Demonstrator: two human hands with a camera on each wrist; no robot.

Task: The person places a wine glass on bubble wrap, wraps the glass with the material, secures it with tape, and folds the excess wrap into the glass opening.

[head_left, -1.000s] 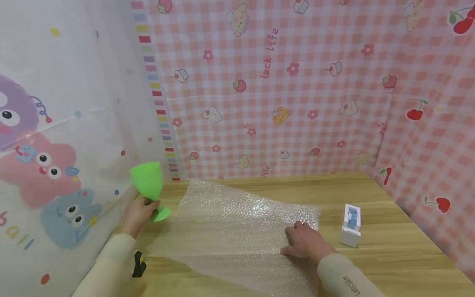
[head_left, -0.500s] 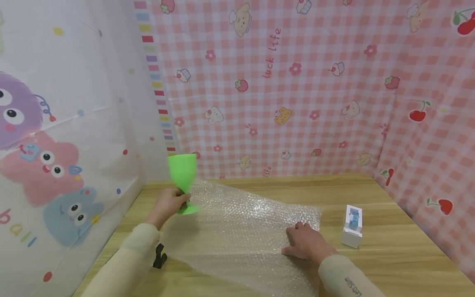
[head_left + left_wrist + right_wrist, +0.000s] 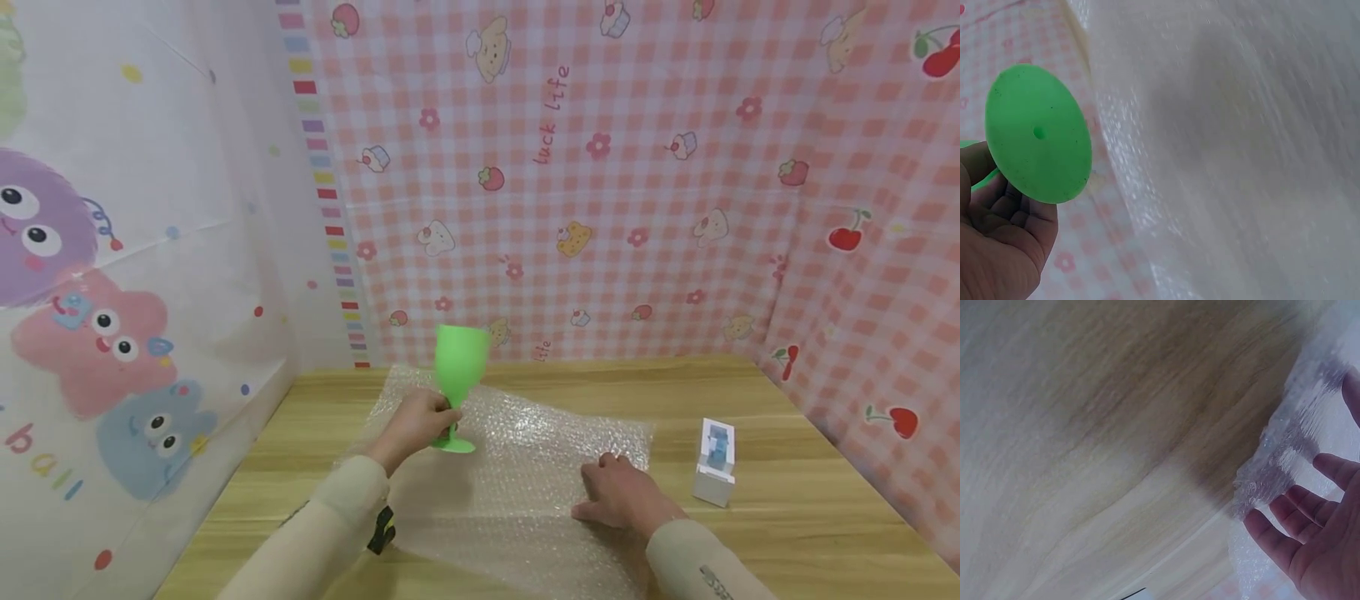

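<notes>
My left hand (image 3: pixel 420 421) grips a bright green plastic goblet (image 3: pixel 461 360) by its stem, upright and held above a sheet of bubble wrap (image 3: pixel 510 483). In the left wrist view the round underside of the goblet's base (image 3: pixel 1038 134) faces the camera, with the fingers behind it. The bubble wrap lies spread over the wooden table. My right hand (image 3: pixel 622 496) rests on the sheet near its right edge. Seen from the right wrist, the fingers (image 3: pixel 1272 540) of that hand are extended, their tips touching the bubble wrap (image 3: pixel 1266 481).
A white tape dispenser-like box (image 3: pixel 715 462) with a blue part stands on the wooden table (image 3: pixel 795 500), right of the bubble wrap. A pink checked cloth (image 3: pixel 600 192) hangs behind and at the right. White printed cloth (image 3: pixel 225 208) hangs at the left.
My left hand has carried the goblet rightward from the table's left side to over the bubble wrap. The right hand has stayed at the sheet's right edge.
</notes>
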